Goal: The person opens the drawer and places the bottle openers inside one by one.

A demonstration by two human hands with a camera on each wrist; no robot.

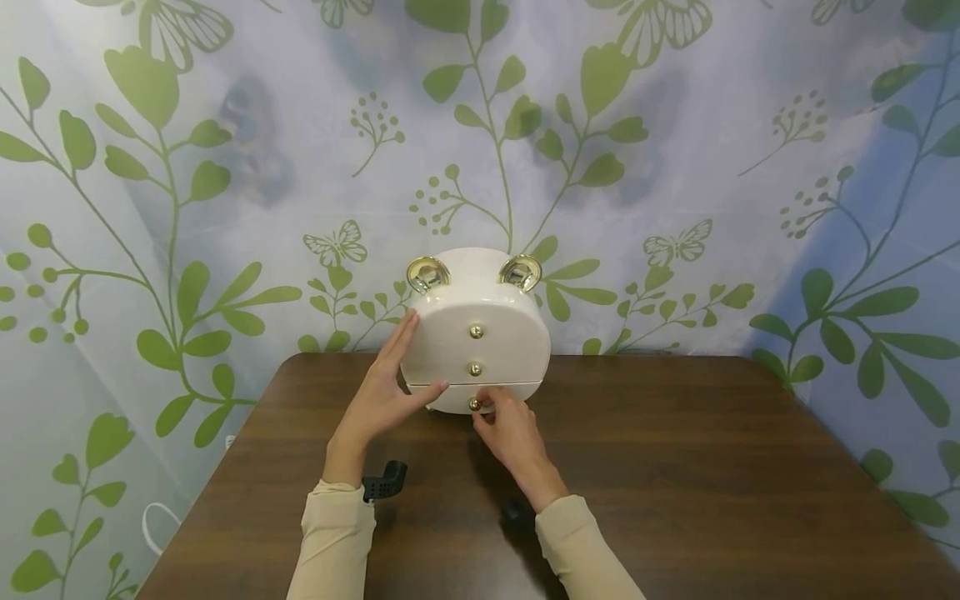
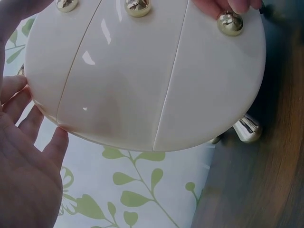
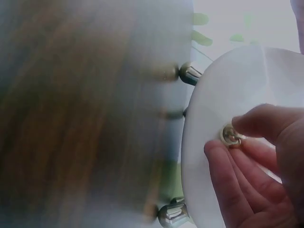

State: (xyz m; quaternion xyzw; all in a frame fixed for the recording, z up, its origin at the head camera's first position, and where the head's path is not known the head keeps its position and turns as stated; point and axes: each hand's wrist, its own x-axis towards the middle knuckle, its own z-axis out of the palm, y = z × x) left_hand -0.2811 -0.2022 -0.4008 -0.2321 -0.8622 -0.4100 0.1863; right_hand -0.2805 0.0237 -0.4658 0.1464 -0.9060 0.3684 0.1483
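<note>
A white rounded jewelry box (image 1: 442, 346) with gold ears (image 1: 428, 273) and small drawers stands on the table. Three gold knobs run down its front. The left hand (image 1: 375, 406) rests against the box's left side, its fingers extended and thumb across the front; the left wrist view shows these fingertips (image 2: 59, 135) on the edge. At the lowest drawer, the right hand (image 1: 512, 429) pinches the bottom knob (image 3: 230, 136) between thumb and fingers. The middle knob (image 1: 475, 368) and top knob (image 1: 476, 331) are untouched. Shiny metal feet (image 2: 248, 128) hold the box up.
The brown wooden table (image 1: 675, 467) reaches toward both sides. Close behind the box hangs a pale cloth (image 1: 480, 167) with green leaf prints. A black wrist mount (image 1: 386, 481) sits by the left wrist. A white cable (image 1: 150, 529) loops beyond the table's left edge.
</note>
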